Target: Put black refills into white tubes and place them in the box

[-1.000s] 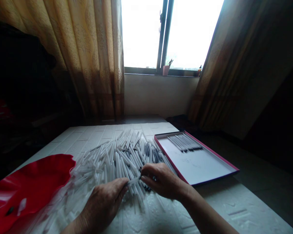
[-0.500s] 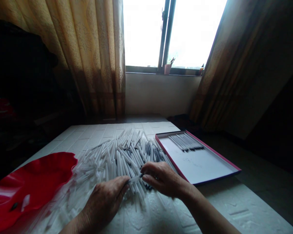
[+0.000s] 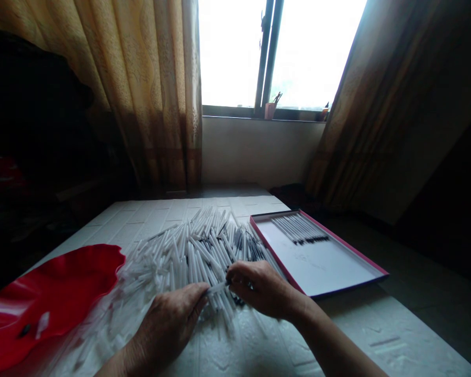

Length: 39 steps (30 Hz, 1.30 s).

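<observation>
A translucent white pen tube (image 3: 217,287) with a dark end spans the gap between my two hands, just above the near edge of the pile. My left hand (image 3: 167,319) is closed round one end, thumb and fingers pressed together. At the dark end, my right hand (image 3: 259,287) pinches with its fingertips; the exact grip there is partly hidden. Beneath and beyond both hands spreads a large heap of similar white tubes (image 3: 172,254), some with black parts. To the right, a row of black-ended pens (image 3: 302,230) lies in a shallow box.
The shallow white box has a pink and dark rim (image 3: 345,241). On the left, a red wavy-edged dish (image 3: 74,283) holds a small dark piece and a pale piece. The white brick-patterned table (image 3: 377,335) stands before a window, where a cup (image 3: 270,110) sits on the sill.
My right fingers have curled in slightly at the dark end of the tube. Otherwise the hands and the things on the table stay almost the same.
</observation>
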Motion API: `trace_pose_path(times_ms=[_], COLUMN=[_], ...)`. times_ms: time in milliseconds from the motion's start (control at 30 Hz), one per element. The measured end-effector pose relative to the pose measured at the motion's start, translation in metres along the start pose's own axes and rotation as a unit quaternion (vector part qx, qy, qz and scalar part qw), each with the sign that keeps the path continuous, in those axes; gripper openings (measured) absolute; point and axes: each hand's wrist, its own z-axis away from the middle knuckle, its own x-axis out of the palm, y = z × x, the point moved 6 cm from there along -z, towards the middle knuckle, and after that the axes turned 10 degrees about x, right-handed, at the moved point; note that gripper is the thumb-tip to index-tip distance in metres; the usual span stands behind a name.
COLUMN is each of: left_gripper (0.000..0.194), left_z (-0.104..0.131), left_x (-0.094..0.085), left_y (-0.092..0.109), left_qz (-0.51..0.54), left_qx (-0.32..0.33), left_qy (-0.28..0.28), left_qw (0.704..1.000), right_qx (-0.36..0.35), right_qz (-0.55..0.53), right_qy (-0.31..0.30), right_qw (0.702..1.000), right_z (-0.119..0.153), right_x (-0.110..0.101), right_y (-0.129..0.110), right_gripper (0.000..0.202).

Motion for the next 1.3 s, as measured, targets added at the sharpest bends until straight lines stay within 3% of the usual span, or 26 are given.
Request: trace_pose_path(times_ms=[267, 833, 933, 1067, 1167, 1300], left_gripper=[0.049, 0.048, 0.046, 0.045, 0.044, 0.047], left_z=[-0.002, -0.0004, 0.0, 0.0005, 0.0002, 0.0001], left_x=[0.0015, 0.0045, 0.0041, 0.0033, 0.0027, 0.0026], left_y=[-0.001, -0.0003, -0.0013, -0.0019, -0.0015, -0.0011], left_qz=[0.0, 0.017, 0.013, 0.01, 0.011, 0.008], left_qx=[0.003, 0.0, -0.002, -0.003, -0.005, -0.007], left_qy=[-0.003, -0.012, -0.01, -0.007, -0.008, -0.01], left_qw=[1.0, 1.0, 1.0, 1.0, 1.0, 1.0], right_qx=[-0.002, 0.024, 0.031, 0.038, 0.036, 0.027], right_qz=[0.029, 0.082, 0.076, 0.058, 0.049, 0.043], right_qy=[0.003, -0.032, -0.033, -0.031, -0.027, -0.018], right_qw=[1.0, 0.996, 0.996, 0.997, 0.998, 0.999], right_z=[-0.0003, -0.0028, -0.0032, -0.0009, 0.0002, -0.0003], right_x=[-0.0024, 0.002, 0.001, 0.0, 0.0011, 0.002], right_y=[-0.0036, -0.0058, -0.0025, -0.0003, -0.0001, 0.0004], right_gripper=[0.01, 0.039, 0.034, 0.007, 0.018, 0.014])
